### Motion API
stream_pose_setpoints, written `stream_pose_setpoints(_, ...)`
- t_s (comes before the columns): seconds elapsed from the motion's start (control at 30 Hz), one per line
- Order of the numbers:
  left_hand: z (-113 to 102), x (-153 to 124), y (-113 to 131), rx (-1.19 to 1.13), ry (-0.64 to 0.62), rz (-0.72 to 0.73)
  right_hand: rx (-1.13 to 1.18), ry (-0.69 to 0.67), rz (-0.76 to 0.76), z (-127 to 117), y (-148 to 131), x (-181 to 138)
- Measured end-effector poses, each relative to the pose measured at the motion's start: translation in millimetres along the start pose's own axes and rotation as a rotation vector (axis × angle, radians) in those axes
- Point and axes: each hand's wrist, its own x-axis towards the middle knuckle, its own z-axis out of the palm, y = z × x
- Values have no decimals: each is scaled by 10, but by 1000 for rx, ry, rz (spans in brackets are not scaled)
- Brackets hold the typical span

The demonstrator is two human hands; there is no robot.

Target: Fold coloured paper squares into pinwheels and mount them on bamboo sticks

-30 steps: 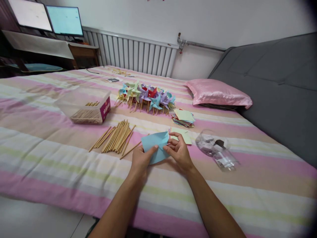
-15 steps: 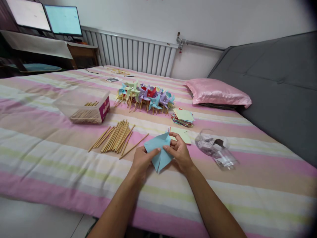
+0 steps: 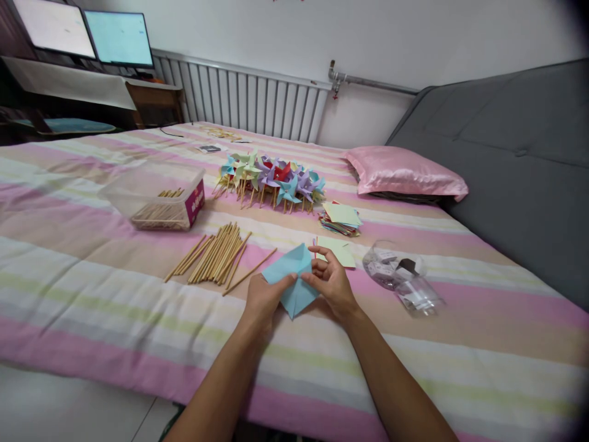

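Across near and far spreads a striped bedspread [image 3: 115,319], with a clear plastic box [image 3: 195,202] on the left and clustered pinwheels [image 3: 269,174] right of it; at the near middle, the left hand [image 3: 263,299] and right hand [image 3: 335,285] both grasp a blue paper sheet [image 3: 286,265], thumbs on top, just right of a single stick [image 3: 251,271]

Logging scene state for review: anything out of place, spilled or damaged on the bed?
One single stick lies apart from the stick pile, beside the left hand and angled flatter than most, so it looks stray. Nothing else plainly stands out.
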Motion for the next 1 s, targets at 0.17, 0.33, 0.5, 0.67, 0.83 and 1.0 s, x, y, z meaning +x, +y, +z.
stream_pose_setpoints(0.17, -11, 15, 74, -97, 156, 10, -147, 139, -216, -13, -36, 1)
stream_pose_setpoints(0.33, -73, 93, 131, -244, 233, 8, -311, 217, -339, -8, -41, -55)
stream_pose_setpoints(0.5, -110, 112, 177, -304, 191, -63, -373, -89, -319, 38, 20, -79)
stream_pose_setpoints(0.67, -90, 59, 184, -259, 116, -101, -406, -113, -348, 26, 76, -47)
stream_pose_setpoints(0.83, -66, 21, 170, -207, 101, -85, -361, -57, -284, 12, 61, -44)
stream_pose_setpoints(1.0, -47, 11, 113, -130, 97, -22, -241, -31, -190, 66, 15, -43)
